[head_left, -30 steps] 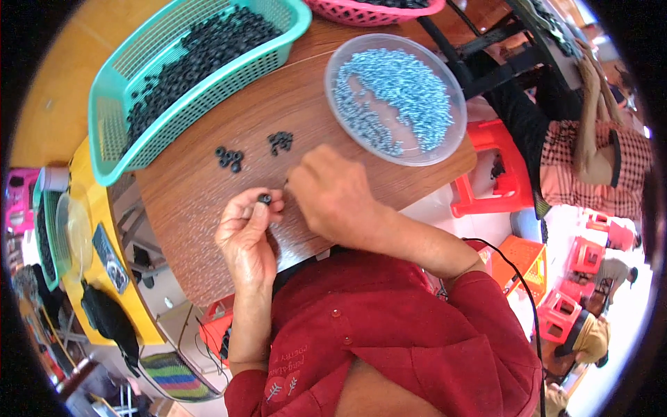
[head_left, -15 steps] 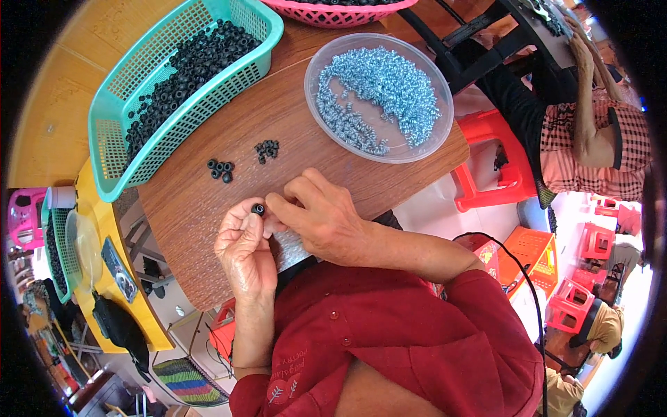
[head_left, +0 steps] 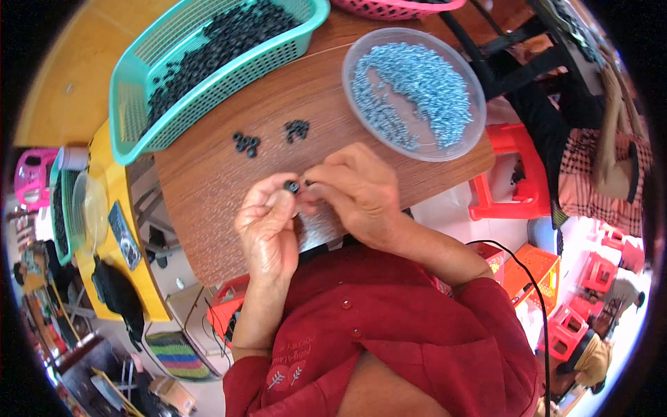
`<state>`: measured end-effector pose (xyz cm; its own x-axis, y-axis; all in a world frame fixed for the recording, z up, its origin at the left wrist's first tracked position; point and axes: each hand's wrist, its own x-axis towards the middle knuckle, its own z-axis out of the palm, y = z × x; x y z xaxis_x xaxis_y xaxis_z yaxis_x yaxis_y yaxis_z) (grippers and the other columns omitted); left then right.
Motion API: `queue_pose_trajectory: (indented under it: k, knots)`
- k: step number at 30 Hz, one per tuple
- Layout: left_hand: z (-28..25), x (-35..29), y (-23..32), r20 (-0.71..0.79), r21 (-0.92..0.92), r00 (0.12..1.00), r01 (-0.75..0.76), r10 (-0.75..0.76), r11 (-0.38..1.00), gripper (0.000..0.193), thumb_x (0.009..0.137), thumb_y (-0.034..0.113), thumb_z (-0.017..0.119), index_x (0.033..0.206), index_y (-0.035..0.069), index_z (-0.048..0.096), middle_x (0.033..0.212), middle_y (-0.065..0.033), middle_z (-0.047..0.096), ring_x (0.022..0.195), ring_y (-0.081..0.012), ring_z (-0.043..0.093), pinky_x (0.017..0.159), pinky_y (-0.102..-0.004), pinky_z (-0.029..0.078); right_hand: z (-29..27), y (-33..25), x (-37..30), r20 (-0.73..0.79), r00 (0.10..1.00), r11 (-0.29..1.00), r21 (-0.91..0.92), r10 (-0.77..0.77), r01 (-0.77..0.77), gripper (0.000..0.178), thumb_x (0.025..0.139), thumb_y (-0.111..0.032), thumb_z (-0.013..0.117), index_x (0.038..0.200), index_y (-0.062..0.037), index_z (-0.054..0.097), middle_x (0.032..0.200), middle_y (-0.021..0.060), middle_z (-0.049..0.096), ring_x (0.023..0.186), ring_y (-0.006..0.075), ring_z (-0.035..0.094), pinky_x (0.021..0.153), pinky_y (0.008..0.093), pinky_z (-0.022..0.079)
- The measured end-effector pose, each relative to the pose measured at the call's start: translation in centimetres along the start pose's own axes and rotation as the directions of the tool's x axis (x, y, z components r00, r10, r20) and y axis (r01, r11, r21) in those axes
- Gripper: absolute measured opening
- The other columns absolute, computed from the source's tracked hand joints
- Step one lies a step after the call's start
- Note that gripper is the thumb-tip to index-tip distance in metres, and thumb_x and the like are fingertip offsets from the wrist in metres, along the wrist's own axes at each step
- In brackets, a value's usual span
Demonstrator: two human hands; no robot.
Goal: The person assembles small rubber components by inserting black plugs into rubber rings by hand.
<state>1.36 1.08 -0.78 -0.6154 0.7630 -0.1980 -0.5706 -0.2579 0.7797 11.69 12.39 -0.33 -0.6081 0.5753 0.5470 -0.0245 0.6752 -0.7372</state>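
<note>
My left hand (head_left: 267, 226) pinches a small black ring-shaped part (head_left: 291, 186) between thumb and fingers, its round opening facing up and to the right. Close beside it, my right hand (head_left: 361, 191) has thumb and forefinger pressed together on a tiny dark piece (head_left: 308, 183), too blurred to name. Both hands are above the near part of the brown wooden table (head_left: 201, 201). Beyond them lie two little groups: larger black ring-shaped parts (head_left: 246, 144) and smaller black pieces (head_left: 297, 130).
A clear round tub (head_left: 347, 80) holds many bluish metal springs (head_left: 438, 83). At the far left stands a teal basket (head_left: 118, 146) full of black parts, with a pink basket (head_left: 410, 8) behind. A red stool (head_left: 511, 174) and another person (head_left: 590, 167) are at the right.
The whole view has shifted, so the table and its things appear farther right. My right fingertips have drawn slightly away from the black part, and the tiny dark piece now shows between them.
</note>
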Motion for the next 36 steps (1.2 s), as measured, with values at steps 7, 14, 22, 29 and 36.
queue_pose_trajectory:
  k: [7,14,22,29,36]
  knots:
    - [-0.4,0.1,-0.5,-0.006,0.027,1.000,0.026,-0.025,0.999,0.020,0.085,0.003,0.063,0.103,-0.004,0.060,0.087,-0.0082,0.064,0.075,-0.0132,0.061,0.067,-0.0231,0.049,0.1,-1.0,0.2,0.040,0.992,0.975,0.184,0.121,-0.126,0.015,0.072,0.003,0.067,0.086,-0.0016,0.067,0.079,0.0101,0.064,0.073,0.0243,0.061,0.064,0.0327,0.047]
    - [-0.6,-0.3,-0.5,-0.009,0.085,0.999,-0.036,0.037,0.996,0.021,0.084,0.002,0.064,0.104,-0.004,0.061,0.087,-0.0053,0.064,0.073,-0.0094,0.058,0.067,-0.0212,0.049,0.4,-1.3,0.3,0.127,0.981,0.972,0.164,0.149,-0.169,0.014,0.073,0.002,0.066,0.086,-0.0008,0.066,0.080,0.0108,0.064,0.074,0.0251,0.061,0.064,0.0329,0.047]
    - [-1.1,-0.4,-0.2,0.000,0.095,1.000,-0.006,0.006,0.995,0.022,0.084,0.001,0.065,0.105,-0.003,0.062,0.089,-0.0051,0.064,0.073,-0.0088,0.058,0.069,-0.0208,0.050,0.1,-1.6,0.7,0.181,0.966,0.964,0.160,0.182,-0.212,0.013,0.073,0.001,0.067,0.086,0.0000,0.066,0.080,0.0112,0.064,0.073,0.0248,0.061,0.064,0.0317,0.047]
    - [-1.1,-0.5,-0.2,0.001,0.127,1.000,-0.029,0.029,0.991,0.022,0.084,0.001,0.065,0.105,-0.004,0.062,0.089,-0.0059,0.064,0.074,-0.0093,0.059,0.069,-0.0205,0.050,-0.1,-1.7,0.9,0.217,0.946,0.955,0.121,0.240,-0.270,0.011,0.072,0.001,0.066,0.084,0.0001,0.066,0.076,0.0108,0.062,0.070,0.0243,0.060,0.061,0.0320,0.046]
    - [-1.0,-0.6,-0.3,0.000,0.199,0.998,-0.067,0.068,0.978,0.022,0.085,0.003,0.064,0.105,-0.004,0.061,0.087,-0.0060,0.065,0.072,-0.0090,0.060,0.067,-0.0200,0.050,-0.1,-1.6,0.7,0.256,0.941,0.959,0.114,0.222,-0.258,0.013,0.075,0.004,0.067,0.087,0.0019,0.067,0.081,0.0071,0.063,0.073,0.0138,0.058,0.063,0.0247,0.044]
